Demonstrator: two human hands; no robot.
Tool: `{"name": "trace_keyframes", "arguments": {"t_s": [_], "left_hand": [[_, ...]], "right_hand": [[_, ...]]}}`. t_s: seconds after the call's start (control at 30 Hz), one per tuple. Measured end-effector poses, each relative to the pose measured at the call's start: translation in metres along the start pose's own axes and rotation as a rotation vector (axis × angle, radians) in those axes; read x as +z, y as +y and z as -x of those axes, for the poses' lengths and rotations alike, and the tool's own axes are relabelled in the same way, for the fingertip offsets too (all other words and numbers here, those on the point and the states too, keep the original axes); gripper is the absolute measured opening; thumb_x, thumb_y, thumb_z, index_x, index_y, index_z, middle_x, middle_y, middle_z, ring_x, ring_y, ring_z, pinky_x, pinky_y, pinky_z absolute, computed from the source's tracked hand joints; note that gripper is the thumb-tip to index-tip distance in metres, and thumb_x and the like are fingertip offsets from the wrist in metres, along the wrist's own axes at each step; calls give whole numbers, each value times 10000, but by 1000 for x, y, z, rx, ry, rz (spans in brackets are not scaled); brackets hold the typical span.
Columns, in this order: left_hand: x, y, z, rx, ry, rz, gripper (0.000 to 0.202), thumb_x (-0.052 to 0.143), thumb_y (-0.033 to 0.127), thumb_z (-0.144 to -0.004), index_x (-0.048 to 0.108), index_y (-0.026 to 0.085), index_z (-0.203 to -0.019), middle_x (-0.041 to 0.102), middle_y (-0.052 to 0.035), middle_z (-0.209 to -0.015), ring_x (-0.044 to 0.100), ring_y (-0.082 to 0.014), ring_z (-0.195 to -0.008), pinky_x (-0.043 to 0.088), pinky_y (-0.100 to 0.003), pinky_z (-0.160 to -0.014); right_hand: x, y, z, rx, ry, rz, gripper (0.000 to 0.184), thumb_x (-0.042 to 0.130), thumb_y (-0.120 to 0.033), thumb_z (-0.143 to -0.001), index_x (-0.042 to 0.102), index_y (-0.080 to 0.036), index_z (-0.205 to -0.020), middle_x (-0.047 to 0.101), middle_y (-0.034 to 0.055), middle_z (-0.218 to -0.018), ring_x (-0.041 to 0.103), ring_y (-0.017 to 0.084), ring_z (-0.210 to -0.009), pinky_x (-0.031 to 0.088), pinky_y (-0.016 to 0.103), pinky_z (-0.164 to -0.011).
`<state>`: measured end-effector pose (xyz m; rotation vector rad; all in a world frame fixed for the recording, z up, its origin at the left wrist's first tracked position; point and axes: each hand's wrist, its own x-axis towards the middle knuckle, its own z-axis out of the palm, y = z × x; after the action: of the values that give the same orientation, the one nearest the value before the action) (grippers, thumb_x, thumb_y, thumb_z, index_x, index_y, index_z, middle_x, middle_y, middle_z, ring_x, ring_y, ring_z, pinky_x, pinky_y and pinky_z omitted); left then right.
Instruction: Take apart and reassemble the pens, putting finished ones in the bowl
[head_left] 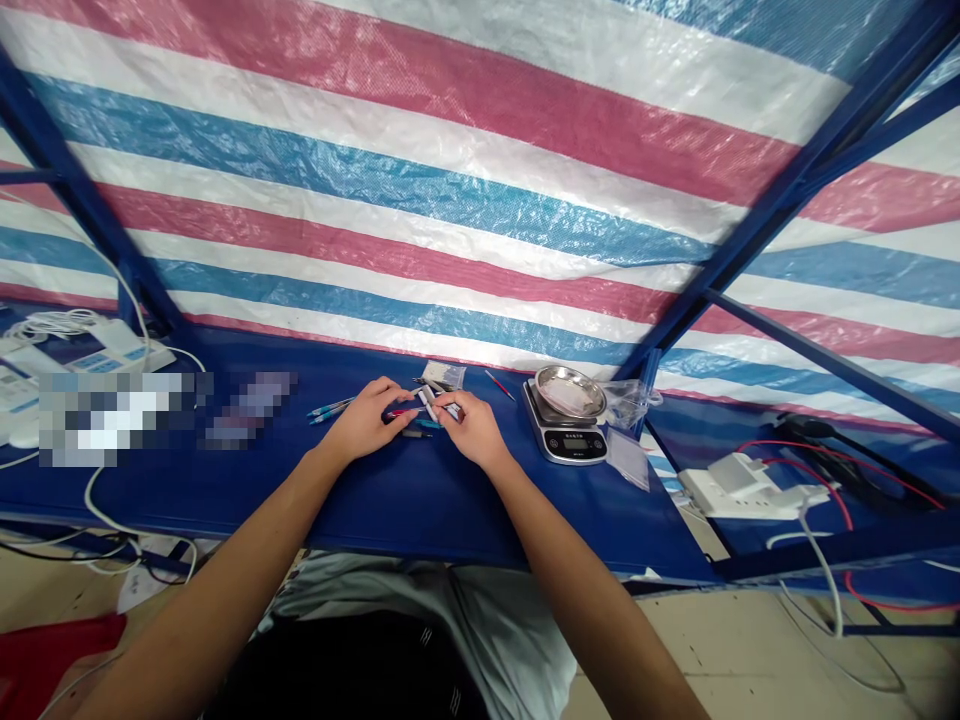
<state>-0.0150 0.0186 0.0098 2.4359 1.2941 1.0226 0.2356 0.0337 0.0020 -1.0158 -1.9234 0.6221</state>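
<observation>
Several pens lie in a loose group between and beside my hands on the blue table (442, 510). My left hand (367, 420) rests over the group with thumb and forefinger apart, close to a red pen (401, 413). Light blue pens (330, 409) stick out to its left. My right hand (472, 428) is closed on a slim white pen-like piece (426, 400), its fingers partly hiding it. A dark pen (416, 434) lies just below the hands. Behind them is a small clear packet (444, 375).
A kitchen scale (574, 445) with a round metal bowl (570, 392) stands right of my hands, plastic bags (628, 458) beside it. A lone red pen (499, 385) lies behind. White cables and devices (112, 345) fill the left; a power strip (742, 490) sits far right.
</observation>
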Motion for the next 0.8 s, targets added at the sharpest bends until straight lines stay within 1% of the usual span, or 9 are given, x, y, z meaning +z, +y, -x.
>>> {"name": "trace_keyframes", "arguments": {"t_s": [0.1, 0.17, 0.37, 0.47, 0.57, 0.63, 0.67, 0.73, 0.8], "left_hand": [[-9, 3, 0, 63, -71, -19, 331, 737, 562, -937, 762, 233, -962, 650, -76, -1083, 610, -260, -1037, 503, -400, -968], [-12, 1, 1, 95, -127, -21, 347, 804, 579, -875, 747, 237, -880, 655, -67, -1063, 602, -257, -1020, 499, -385, -932], [-9, -11, 2, 86, -174, -15, 262, 803, 523, -889, 789, 263, -907, 679, -55, -1052, 606, -254, -1023, 485, -385, -930], [-9, -13, 2, 76, -205, -8, 273, 797, 541, -894, 806, 268, -905, 688, -56, -1049, 613, -255, -1027, 482, -393, -946], [-12, -13, 1, 61, -232, 20, 296, 789, 572, -894, 818, 278, -883, 692, -58, -1055, 617, -263, -1055, 491, -394, -949], [-15, -11, 1, 49, -237, 50, 303, 788, 588, -889, 828, 287, -889, 694, -59, -1063, 622, -266, -1064, 500, -391, -940], [-16, -10, 1, 45, -235, 71, 304, 788, 591, -889, 833, 290, -895, 695, -59, -1061, 627, -265, -1060, 505, -388, -932], [-19, -7, 1, 34, -219, 121, 301, 791, 588, -888, 839, 291, -907, 696, -58, -1049, 638, -256, -1040, 512, -379, -915], [-20, -4, 2, 24, -182, 171, 303, 806, 581, -880, 837, 282, -907, 694, -57, -1036, 648, -243, -1015, 515, -368, -899]], "right_hand": [[-10, 3, -2, 52, 111, 35, 137, 654, -324, -977, 757, -235, -994, 786, 39, -984, 702, 212, -878, 529, 331, -858], [-16, 5, -3, 97, 164, 40, 149, 647, -341, -977, 744, -229, -976, 781, 35, -947, 707, 210, -844, 536, 334, -855], [-18, 10, -1, 129, 131, 138, 150, 613, -327, -990, 721, -225, -977, 777, 42, -954, 712, 227, -894, 543, 348, -883], [-20, 15, -3, 105, 100, 337, 193, 557, -286, -1026, 729, -203, -1051, 772, 88, -1049, 678, 265, -1033, 527, 378, -974], [-30, 22, -17, 124, 72, 638, 312, 466, -172, -1046, 713, -128, -1233, 724, 175, -1280, 601, 308, -1243, 459, 421, -1122], [-40, 28, -34, 232, 18, 850, 400, 479, -89, -1007, 659, -65, -1363, 626, 250, -1453, 544, 354, -1359, 431, 465, -1163], [-45, 30, -44, 316, -30, 931, 437, 490, -56, -985, 639, -41, -1394, 595, 287, -1481, 537, 372, -1382, 443, 479, -1153], [-53, 33, -62, 481, -200, 1000, 417, 512, -52, -979, 664, -33, -1367, 650, 319, -1378, 564, 391, -1377, 484, 488, -1114], [-57, 35, -74, 521, -297, 984, 369, 547, -93, -991, 696, -59, -1327, 697, 309, -1289, 625, 391, -1322, 533, 480, -1055]]}}
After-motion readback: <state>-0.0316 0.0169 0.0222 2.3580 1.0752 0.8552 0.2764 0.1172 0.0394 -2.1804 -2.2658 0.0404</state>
